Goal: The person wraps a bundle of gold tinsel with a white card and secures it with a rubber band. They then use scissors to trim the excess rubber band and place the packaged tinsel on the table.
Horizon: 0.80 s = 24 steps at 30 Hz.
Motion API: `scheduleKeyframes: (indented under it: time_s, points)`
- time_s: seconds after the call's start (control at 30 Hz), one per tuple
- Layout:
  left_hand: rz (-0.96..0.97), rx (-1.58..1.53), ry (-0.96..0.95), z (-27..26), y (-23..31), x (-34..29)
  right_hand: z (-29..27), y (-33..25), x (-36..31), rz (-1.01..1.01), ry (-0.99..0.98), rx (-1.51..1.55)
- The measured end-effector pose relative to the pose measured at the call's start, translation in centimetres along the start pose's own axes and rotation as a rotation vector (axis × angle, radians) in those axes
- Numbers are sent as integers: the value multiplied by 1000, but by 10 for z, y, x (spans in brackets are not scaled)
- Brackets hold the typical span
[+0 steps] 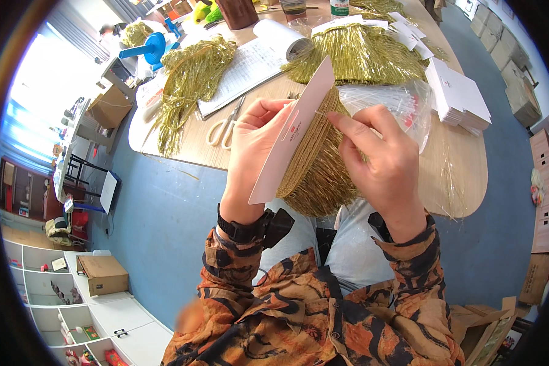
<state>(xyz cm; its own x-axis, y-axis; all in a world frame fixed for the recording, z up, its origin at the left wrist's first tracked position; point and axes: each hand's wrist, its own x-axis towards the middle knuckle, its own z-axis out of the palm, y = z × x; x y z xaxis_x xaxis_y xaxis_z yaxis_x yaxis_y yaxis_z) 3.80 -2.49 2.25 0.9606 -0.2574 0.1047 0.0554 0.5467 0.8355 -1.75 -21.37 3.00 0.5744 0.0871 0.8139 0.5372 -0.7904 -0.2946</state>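
A long white card (pixel 291 137) with a small slot stands tilted in front of me, against the braided top band of a gold tinsel fringe bundle (pixel 323 177). My left hand (pixel 253 143) is closed at the card's left side, with its fingertips pinched near the slot. My right hand (pixel 381 158) has its fingers curled, the index fingertip at the band's upper edge. A thin pale strand shows beside that fingertip. What lies between the right fingers is partly hidden. The bundle's strands hang down over my lap.
On the wooden table (pixel 463 177) lie scissors (pixel 222 129), a loose gold tinsel bunch (pixel 204 73), printed sheets (pixel 241 79), and more gold fringe (pixel 366 55). A clear bag of thin plastic fasteners (pixel 384 107) sits near a white card stack (pixel 457 94). A blue tape dispenser (pixel 149 49) stands at the far left.
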Motion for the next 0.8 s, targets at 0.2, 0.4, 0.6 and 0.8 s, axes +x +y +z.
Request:
scheduleKeyframes:
  time_s: [0.2,0.4,0.6,0.8]
  points:
    - [27,109,60,12,4,0,0,-3,3,88,-38,135]
    - [274,525,54,38,33,-1,13,5,10,240,129,520]
    - [299,906,-19,56,14,0,18,33,-27,628,91,788]
    - [74,1107,-2,56,-63,2,23,63,-84,797,42,462]
